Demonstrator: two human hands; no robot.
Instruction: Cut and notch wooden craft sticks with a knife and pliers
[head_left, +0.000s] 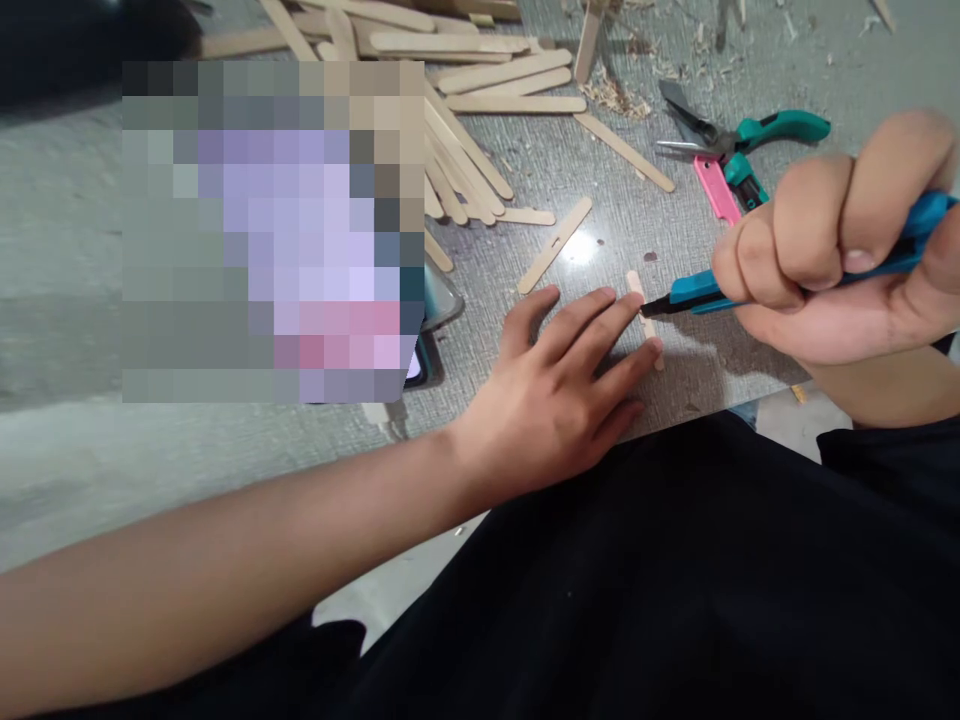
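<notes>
My right hand (pixel 840 240) is wrapped round a blue utility knife (pixel 694 291). The knife's dark tip rests on a wooden craft stick (pixel 635 285) lying on the table near its front edge. My left hand (pixel 574 380) lies with its fingers spread, and fingertips press on that same stick on either side of the blade. Just beyond the left fingers is another craft stick (pixel 559 240) with a small notch or slot in its middle.
A heap of craft sticks (pixel 480 100) covers the back middle of the table. Green-handled pliers (pixel 784 127) and a pink cutter (pixel 718 190) lie at the back right, near wood shavings (pixel 619 97). A blurred-out patch hides most of a phone-like device at left, with a white cable plug (pixel 384 413).
</notes>
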